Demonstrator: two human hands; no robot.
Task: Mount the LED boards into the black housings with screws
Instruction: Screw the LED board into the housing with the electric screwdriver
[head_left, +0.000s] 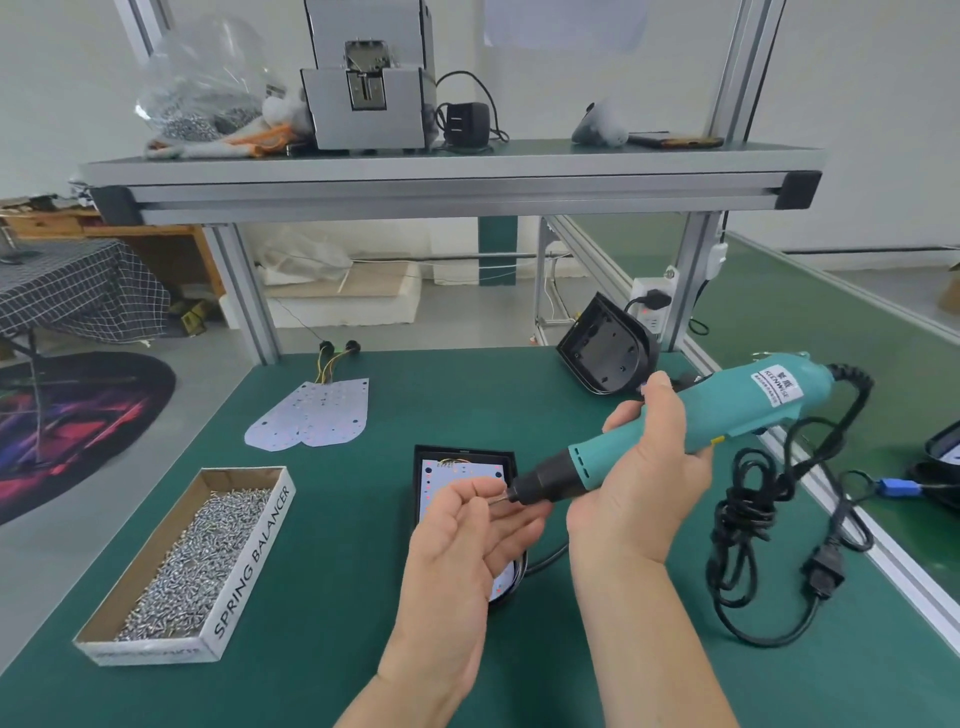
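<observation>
My right hand (649, 467) grips a teal electric screwdriver (727, 415), held nearly level with its black nose pointing left. My left hand (467, 540) is raised palm up, its thumb and fingertips pinching at the driver's bit tip (500, 498); a screw there is too small to make out. Beneath both hands lies a black housing (464, 457) with a white LED board (441, 480) inside it, mostly hidden. Two loose LED boards (311, 415) with wires lie at the back left. An empty black housing (605, 356) leans at the back right.
A cardboard tray (244, 556) full of silver screws stands at the left. The driver's coiled black cord and plug (769, 545) lie on the green mat at the right. Another housing (943, 457) shows at the right edge. An overhead shelf (447, 171) carries a screw feeder.
</observation>
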